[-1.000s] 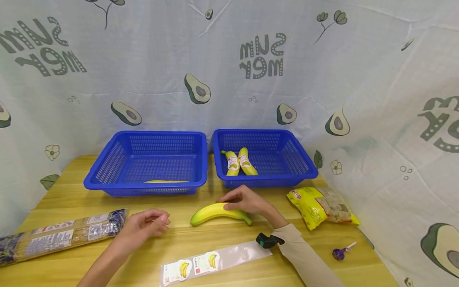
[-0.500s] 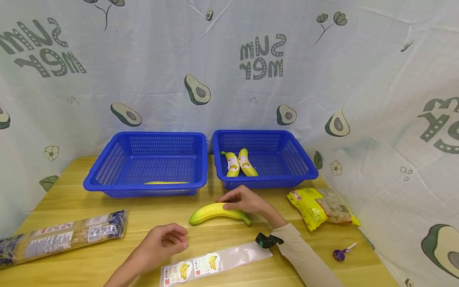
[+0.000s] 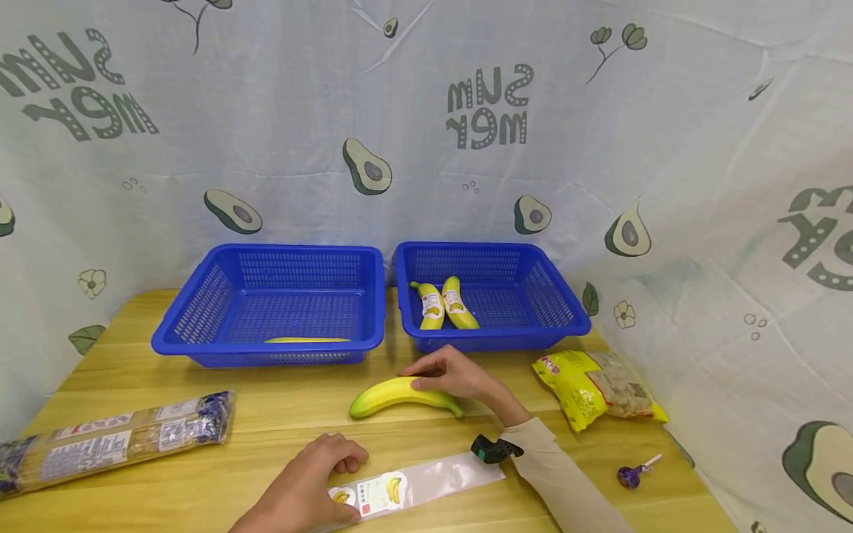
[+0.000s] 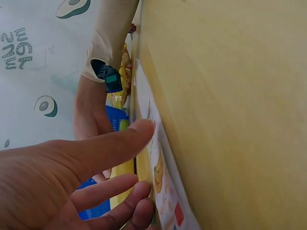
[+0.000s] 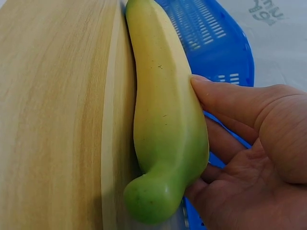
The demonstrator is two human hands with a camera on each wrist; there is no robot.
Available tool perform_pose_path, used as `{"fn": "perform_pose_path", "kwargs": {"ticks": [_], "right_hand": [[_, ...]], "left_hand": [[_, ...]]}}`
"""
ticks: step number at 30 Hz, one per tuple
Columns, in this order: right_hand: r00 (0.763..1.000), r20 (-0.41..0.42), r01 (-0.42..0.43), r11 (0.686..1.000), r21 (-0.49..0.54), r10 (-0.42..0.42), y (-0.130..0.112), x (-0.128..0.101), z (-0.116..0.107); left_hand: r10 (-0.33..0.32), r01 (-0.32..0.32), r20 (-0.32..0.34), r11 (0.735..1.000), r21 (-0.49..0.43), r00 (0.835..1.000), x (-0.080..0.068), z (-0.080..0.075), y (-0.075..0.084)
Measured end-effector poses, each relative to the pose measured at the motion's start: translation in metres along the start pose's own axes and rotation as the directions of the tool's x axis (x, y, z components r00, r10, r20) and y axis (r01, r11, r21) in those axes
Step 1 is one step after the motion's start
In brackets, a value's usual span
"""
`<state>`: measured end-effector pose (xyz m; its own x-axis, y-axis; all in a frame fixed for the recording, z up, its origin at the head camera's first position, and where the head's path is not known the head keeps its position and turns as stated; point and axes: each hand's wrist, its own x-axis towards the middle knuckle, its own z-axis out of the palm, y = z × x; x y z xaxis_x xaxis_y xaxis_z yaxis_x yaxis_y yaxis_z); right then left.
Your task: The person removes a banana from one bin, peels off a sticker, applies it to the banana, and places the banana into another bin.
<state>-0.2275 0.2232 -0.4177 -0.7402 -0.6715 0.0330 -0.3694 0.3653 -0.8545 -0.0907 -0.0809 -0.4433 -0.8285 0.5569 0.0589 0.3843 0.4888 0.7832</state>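
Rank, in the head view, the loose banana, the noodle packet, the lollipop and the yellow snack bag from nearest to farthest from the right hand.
1. Loose banana: under the right hand, touching it.
2. Yellow snack bag: to its right, by the right basket.
3. Lollipop: front right, near the table edge.
4. Noodle packet: far left.

A staged sorting set-up rather than a lived-in room: a wooden tabletop [image 3: 166,363] is walled on the far, left and right sides by an avocado-print cloth [image 3: 300,111], with two blue baskets [image 3: 266,303] side by side at the far edge.
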Motion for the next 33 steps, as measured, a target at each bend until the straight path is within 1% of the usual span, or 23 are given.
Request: {"fn": "perform_pose_path", "kwargs": {"ticks": [4,7,13,17,21,23,26,30,32,33], "right_hand": [[1.000,0.002,0.003,1.000,-0.002,-0.003,0.0000,0.0006,0.0011],[1.000,0.001,0.001,1.000,-0.006,-0.001,0.0002,0.0005,0.0013],[1.000,-0.001,0.002,1.000,-0.007,-0.002,0.0016,0.0000,0.0013],[1.000,-0.003,0.002,1.000,-0.011,-0.002,0.0014,-0.0006,0.0014],[1.000,0.002,0.012,1.000,-0.021,-0.012,0.0000,-0.0012,0.0010],[1.000,0.006,0.018,1.000,-0.025,-0.017,-0.0004,-0.0014,0.0009],[1.000,0.006,0.025,0.999,-0.026,-0.025,-0.0005,-0.0015,0.0007],[0.999,0.009,0.036,0.999,-0.014,-0.036,-0.0002,-0.0014,0.0010],[0.999,0.013,0.040,0.999,-0.005,-0.040,-0.0003,-0.0013,0.0011],[0.999,0.016,0.041,0.999,-0.001,-0.041,-0.0003,-0.0012,0.0011]], "left_hand": [[0.005,-0.003,-0.037,0.999,0.046,0.999,-0.0005,0.0046,0.0018],[0.001,0.000,-0.040,1.000,0.025,0.999,0.0010,0.0059,0.0029],[-0.017,0.016,-0.009,0.998,-0.059,1.000,0.0058,0.0055,0.0030],[-0.015,0.015,-0.006,0.996,-0.087,1.000,0.0061,0.0063,0.0021],[-0.027,0.027,0.001,0.996,-0.080,1.000,0.0054,0.0078,0.0024],[-0.046,0.047,0.016,0.996,-0.078,0.999,0.0047,0.0080,0.0029],[-0.057,0.059,0.032,0.996,-0.068,0.998,0.0043,0.0081,0.0032],[-0.051,0.060,0.073,0.992,-0.115,0.996,0.0049,0.0064,0.0030],[-0.048,0.058,0.087,0.991,-0.116,0.995,0.0039,0.0057,0.0031],[-0.045,0.055,0.096,0.993,-0.101,0.994,0.0035,0.0056,0.0032]]}}
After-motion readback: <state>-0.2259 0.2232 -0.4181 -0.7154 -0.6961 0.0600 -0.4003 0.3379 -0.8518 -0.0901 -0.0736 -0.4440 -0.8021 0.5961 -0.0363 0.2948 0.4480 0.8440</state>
